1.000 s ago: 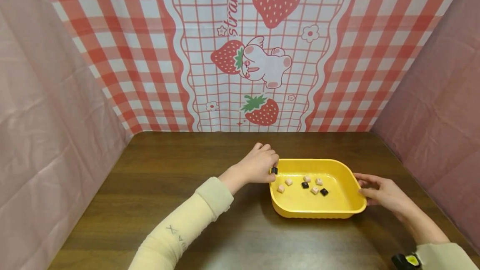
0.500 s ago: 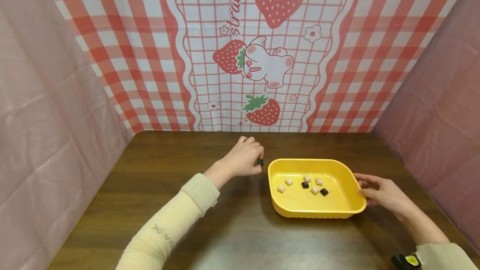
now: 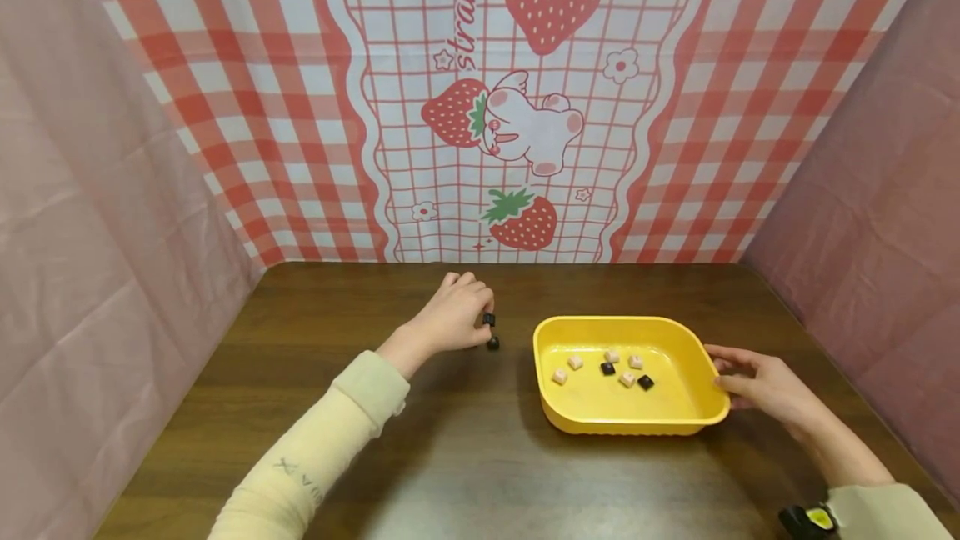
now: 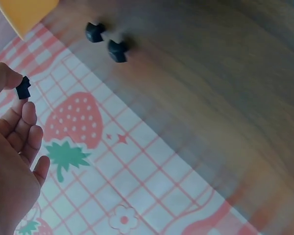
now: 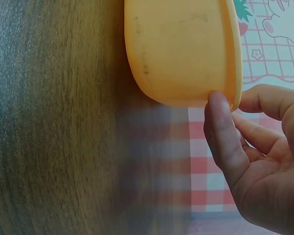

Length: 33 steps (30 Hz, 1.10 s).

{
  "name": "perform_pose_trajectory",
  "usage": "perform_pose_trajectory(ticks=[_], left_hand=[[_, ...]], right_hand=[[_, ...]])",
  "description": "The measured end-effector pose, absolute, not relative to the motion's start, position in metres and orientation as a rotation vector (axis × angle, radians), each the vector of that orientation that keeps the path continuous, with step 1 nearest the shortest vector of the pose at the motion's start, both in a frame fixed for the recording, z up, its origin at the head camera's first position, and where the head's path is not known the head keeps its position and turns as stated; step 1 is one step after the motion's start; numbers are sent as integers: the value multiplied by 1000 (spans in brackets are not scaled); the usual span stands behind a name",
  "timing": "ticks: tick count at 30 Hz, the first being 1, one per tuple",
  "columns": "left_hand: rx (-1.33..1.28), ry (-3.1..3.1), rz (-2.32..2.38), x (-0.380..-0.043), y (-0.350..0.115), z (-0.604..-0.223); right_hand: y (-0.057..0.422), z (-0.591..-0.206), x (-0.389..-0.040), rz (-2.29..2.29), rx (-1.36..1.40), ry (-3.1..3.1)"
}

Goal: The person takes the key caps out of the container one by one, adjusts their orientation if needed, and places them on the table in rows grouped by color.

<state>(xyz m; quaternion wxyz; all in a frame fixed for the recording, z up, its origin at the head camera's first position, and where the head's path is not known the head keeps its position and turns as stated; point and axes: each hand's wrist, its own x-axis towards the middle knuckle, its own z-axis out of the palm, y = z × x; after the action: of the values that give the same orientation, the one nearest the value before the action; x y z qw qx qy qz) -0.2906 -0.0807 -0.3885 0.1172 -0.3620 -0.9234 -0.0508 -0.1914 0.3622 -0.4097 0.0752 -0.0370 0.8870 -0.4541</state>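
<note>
My left hand (image 3: 452, 313) is over the table left of the yellow plastic basin (image 3: 637, 425), pinching a small black keycap (image 4: 23, 88) between thumb and fingertip. Two more black keycaps lie on the wood in the left wrist view: one keycap (image 4: 94, 33) nearer the basin and a second keycap (image 4: 118, 51) beside it. The head view shows one loose black keycap (image 3: 492, 342) just below the fingertips; the hand hides the other. At the basin's right end, my right hand (image 3: 772, 386) grips the rim between thumb (image 5: 220, 120) and fingers.
Inside the basin lie several cream keycaps (image 3: 627, 379) and two black keycaps, one black keycap (image 3: 646, 382) toward the right. Behind the brown wooden table (image 3: 465, 457) hangs a strawberry-print cloth (image 3: 517, 132). Pink cloth (image 3: 847, 215) closes off both sides.
My left hand has moved left from the basin's left rim with the black keycap, uncovering a loose black keycap on the table. The right hand stays at the basin's right end.
</note>
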Motion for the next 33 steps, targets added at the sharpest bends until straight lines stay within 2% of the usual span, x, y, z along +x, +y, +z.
perform_pose_trajectory(ticks=[17,33], left_hand=[[-933,-2812,-209,-297,-114,-414],[-931,-2881,-210,-304,-123,-444]], right_hand=[[363,-410,-192,-1320,-112,2682],[365,-412,-192,-1356,-125,2674]])
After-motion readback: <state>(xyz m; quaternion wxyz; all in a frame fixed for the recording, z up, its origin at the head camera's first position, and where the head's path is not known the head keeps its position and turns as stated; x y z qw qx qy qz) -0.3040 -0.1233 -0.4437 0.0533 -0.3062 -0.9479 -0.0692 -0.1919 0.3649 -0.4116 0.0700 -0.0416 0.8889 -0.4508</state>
